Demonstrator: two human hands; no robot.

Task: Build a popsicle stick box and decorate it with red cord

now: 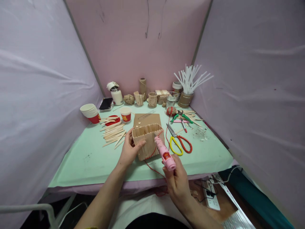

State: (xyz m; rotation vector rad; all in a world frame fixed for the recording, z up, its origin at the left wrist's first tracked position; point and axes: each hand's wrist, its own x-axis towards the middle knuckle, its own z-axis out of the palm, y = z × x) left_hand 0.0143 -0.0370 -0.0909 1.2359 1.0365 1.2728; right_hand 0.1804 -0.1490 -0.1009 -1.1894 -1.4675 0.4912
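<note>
The stick-built box [149, 146] sits at the near middle of the green table [100, 168], just in front of a cardboard sheet [152, 118]. The left hand [130, 150] grips its left end, thumb on the front wall; the right hand [177, 176] is closed around the pink glue gun [163, 152], nozzle near the box's upper right edge (whether a finger presses the trigger, I cannot tell). The box looks light and fairly stiff but fragile at its joints, so a gentle hold low on the walls suits it. The red yarn [154, 170] looks limp, best pinched near its end.
</note>
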